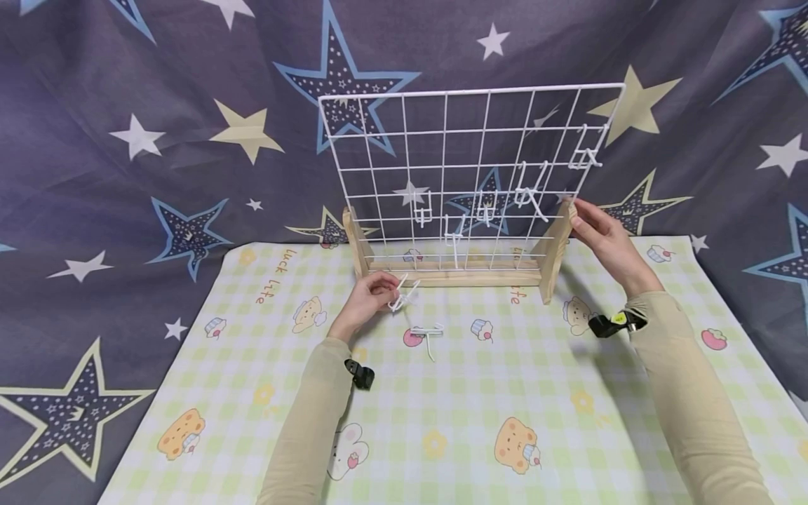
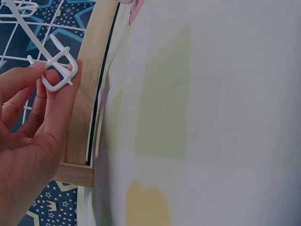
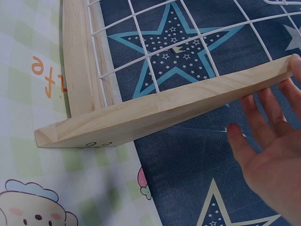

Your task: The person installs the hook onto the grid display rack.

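A white wire grid rack [image 1: 445,130] stands upright in a wooden base, with several white wire hooks hung on it. My left hand [image 1: 372,298] pinches a loose white wire hook [image 2: 61,66] between thumb and fingertips, in front of the base's left end. At the other side, my right hand [image 1: 606,238] holds the upper end of the right wooden upright [image 3: 164,106], thumb on one side and fingers on the other. Another white hook [image 1: 428,332] lies on the tablecloth, a little nearer than the left hand.
A green-and-white checked cloth [image 1: 435,400] with cartoon prints covers the table. Behind the rack hangs a dark star-patterned curtain [image 1: 189,70]. Hooks on the grid, such as the upper right one [image 1: 585,156], stick out toward the front.
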Demonstrator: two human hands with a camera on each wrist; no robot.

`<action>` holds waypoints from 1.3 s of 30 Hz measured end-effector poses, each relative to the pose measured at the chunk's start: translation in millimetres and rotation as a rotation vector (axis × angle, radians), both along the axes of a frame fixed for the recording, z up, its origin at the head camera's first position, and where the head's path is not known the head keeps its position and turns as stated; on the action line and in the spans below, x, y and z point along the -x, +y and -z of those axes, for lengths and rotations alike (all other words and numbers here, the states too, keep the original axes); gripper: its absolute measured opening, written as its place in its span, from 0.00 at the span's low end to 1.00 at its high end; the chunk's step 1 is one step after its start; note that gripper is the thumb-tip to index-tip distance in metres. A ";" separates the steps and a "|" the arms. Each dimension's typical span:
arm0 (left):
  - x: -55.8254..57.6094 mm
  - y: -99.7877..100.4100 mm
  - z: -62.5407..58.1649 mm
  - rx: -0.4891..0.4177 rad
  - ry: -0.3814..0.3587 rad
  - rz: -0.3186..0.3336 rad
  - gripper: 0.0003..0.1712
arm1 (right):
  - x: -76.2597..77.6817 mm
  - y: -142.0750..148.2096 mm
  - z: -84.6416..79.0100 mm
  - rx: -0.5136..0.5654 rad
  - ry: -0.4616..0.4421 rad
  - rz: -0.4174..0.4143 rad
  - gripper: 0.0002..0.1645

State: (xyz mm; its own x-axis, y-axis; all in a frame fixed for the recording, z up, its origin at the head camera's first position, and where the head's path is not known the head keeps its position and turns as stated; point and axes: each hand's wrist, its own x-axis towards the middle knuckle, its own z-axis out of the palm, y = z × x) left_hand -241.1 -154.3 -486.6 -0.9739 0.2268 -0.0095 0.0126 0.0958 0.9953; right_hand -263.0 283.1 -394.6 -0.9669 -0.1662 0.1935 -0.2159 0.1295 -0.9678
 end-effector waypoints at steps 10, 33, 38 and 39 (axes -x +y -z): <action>1.8 -1.3 -6.4 -0.031 0.006 -0.010 0.16 | 1.6 -0.1 -1.3 0.027 0.018 -0.015 0.32; 0.6 -3.6 -22.1 -0.086 0.042 -0.013 0.15 | 0.7 3.5 -9.4 -0.060 -0.027 -0.058 0.36; 0.5 -4.8 -25.1 -0.077 0.057 -0.031 0.15 | 0.2 4.4 -9.4 -0.081 -0.029 -0.056 0.35; 0.4 -4.9 -25.9 -0.076 0.060 -0.035 0.15 | 0.2 4.6 -9.5 -0.076 -0.031 -0.057 0.35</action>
State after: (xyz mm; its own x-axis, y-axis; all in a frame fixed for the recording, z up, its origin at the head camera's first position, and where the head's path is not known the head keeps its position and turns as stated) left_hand -241.5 -159.2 -460.8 -0.9795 0.1908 0.0647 0.0701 0.0212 0.9973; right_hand -263.2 287.7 -385.2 -0.9609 -0.2338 0.1485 -0.1952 0.1913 -0.9619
